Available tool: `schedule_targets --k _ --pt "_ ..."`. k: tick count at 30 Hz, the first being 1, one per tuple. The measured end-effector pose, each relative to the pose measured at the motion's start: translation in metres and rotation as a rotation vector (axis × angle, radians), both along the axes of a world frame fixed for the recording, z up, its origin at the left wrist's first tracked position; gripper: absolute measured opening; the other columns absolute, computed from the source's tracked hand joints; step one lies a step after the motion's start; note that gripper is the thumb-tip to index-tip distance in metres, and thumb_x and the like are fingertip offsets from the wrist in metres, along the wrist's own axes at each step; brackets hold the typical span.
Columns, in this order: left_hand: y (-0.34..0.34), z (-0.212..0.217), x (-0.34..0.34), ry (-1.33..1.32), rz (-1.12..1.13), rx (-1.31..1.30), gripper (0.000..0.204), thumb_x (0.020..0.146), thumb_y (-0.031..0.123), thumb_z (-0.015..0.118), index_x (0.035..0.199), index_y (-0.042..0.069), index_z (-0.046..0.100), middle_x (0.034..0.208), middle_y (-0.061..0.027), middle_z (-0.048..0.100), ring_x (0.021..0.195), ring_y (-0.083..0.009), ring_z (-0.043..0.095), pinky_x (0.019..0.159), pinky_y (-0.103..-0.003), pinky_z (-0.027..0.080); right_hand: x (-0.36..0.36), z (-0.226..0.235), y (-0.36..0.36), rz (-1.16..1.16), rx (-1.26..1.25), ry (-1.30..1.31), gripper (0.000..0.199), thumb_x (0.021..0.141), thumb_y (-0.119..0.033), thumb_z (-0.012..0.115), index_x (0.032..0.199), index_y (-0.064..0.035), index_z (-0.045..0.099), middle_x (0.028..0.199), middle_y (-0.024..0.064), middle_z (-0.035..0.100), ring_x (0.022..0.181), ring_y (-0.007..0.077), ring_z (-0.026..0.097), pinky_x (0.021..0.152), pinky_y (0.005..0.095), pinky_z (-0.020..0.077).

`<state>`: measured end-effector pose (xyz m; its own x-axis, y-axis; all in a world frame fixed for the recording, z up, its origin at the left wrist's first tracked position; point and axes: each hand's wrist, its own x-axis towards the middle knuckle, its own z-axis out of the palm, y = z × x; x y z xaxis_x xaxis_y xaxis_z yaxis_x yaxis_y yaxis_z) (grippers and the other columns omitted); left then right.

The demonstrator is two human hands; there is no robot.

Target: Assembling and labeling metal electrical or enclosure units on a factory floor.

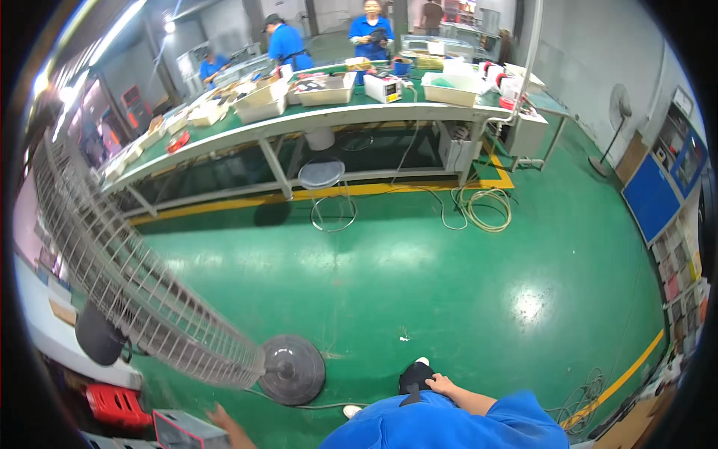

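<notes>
While the right hand (443, 385) lies against the black-trousered leg (413, 373), the left hand (222, 420) is down beside a grey box with red edging (176, 426).
The box sits at the lower left, next to a red slatted plastic object (117, 405); the left hand is blurred and partly cut off, so I cannot tell how far it is open or whether it touches the box. The right hand's fingers are partly bent, and whether they grip the cloth cannot be told. A large standing fan with a grey wire cage (138, 254) leans across the left side, its round dark base (303, 378) on the glossy green floor (389, 288), ahead of the left hand.
</notes>
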<state>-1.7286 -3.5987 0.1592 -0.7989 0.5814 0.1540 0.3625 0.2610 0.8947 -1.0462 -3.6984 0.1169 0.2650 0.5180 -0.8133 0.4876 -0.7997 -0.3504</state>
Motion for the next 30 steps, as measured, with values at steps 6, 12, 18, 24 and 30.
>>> schedule_targets --k 6,12,18,24,30 --pt "-0.047 -0.070 0.348 -0.504 -0.741 -0.802 0.068 0.075 0.028 0.057 0.127 -0.001 0.024 0.123 -0.0221 0.035 0.111 -0.0309 0.036 0.091 -0.038 0.030 0.111 -0.031 0.011 0.339 -0.021 0.154 0.068 0.076 -0.056 0.038 0.123 -0.0065 0.037 0.121 0.0219 0.040 0.111 0.0336 0.041 0.092 0.0401 0.0332" --pt "0.032 -0.047 0.537 -0.522 -1.429 -1.015 0.069 0.079 0.035 0.051 0.129 0.000 0.019 0.128 -0.0230 0.028 0.119 -0.0316 0.027 0.097 -0.040 0.023 0.198 -0.046 -0.031 0.269 0.219 0.208 0.044 0.075 -0.044 0.048 0.107 -0.0148 0.053 0.105 0.0137 0.055 0.097 0.0289 0.053 0.079 0.0379 0.0419" --pt "0.114 0.009 0.700 -0.048 -2.295 -0.976 0.067 0.082 0.047 0.041 0.134 0.015 0.014 0.136 -0.0233 0.008 0.127 -0.0339 0.004 0.102 -0.044 0.009 0.249 -0.041 -0.040 -0.376 0.529 0.422 0.033 0.075 -0.037 0.053 0.095 -0.0110 0.059 0.096 0.0108 0.058 0.090 0.0259 0.055 0.077 0.0339 0.0424" --pt "0.180 -0.020 0.908 0.139 -2.528 -1.082 0.050 0.085 0.045 0.033 0.132 0.031 0.019 0.137 -0.0219 0.001 0.126 -0.0386 0.005 0.102 -0.046 0.009 0.363 -0.075 -0.041 -0.745 0.522 0.341 0.030 0.079 -0.034 0.052 0.091 -0.0073 0.057 0.089 0.0089 0.056 0.082 0.0244 0.053 0.076 0.0340 0.0415" --pt "0.227 -0.058 1.144 0.519 -2.670 -1.311 0.073 0.074 0.067 0.032 0.132 0.025 0.021 0.136 -0.0242 0.006 0.125 -0.0403 0.009 0.101 -0.046 0.012 0.553 -0.020 0.006 -1.212 0.427 0.252 0.029 0.080 -0.035 0.050 0.085 -0.0071 0.056 0.084 0.0087 0.055 0.079 0.0247 0.052 0.073 0.0348 0.0413"
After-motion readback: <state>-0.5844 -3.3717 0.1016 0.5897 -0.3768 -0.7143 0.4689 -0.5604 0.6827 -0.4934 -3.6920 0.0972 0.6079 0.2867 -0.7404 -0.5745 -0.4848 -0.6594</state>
